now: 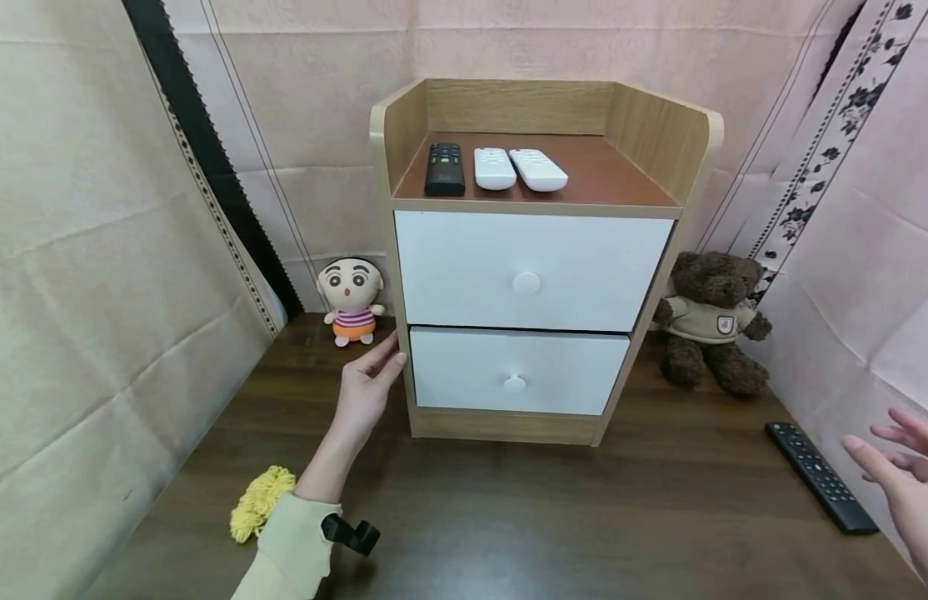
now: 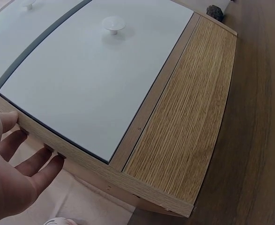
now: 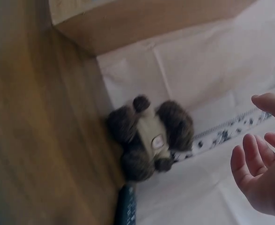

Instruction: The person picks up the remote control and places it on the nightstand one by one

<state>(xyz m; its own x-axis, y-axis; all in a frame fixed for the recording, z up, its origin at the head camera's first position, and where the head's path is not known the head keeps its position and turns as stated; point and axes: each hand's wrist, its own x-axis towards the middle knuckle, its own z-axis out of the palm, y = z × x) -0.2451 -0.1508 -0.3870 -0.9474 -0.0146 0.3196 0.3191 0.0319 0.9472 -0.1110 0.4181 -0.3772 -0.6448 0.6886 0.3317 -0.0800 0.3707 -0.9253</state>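
Observation:
A small wood-look cabinet (image 1: 505,426) with two white drawers stands on the table. Both the upper drawer (image 1: 464,271) and the lower drawer (image 1: 464,367) are closed, each with a round white knob. My left hand (image 1: 365,390) touches the cabinet's left side near the lower drawer. In the left wrist view its fingertips (image 2: 57,161) rest against the side panel, with the thumb at the front edge. My right hand (image 1: 910,475) hovers at the far right, its fingers relaxed and holding nothing. Close to it a black remote control (image 1: 820,477) lies on the table.
On the cabinet top lie a black remote (image 1: 445,169) and two white remotes, one (image 1: 494,168) beside the other (image 1: 539,170). A cartoon doll (image 1: 351,300) stands left, a brown teddy bear (image 1: 711,325) sits right. Yellow yarn (image 1: 261,502) lies by the left forearm. Cloth hangs around.

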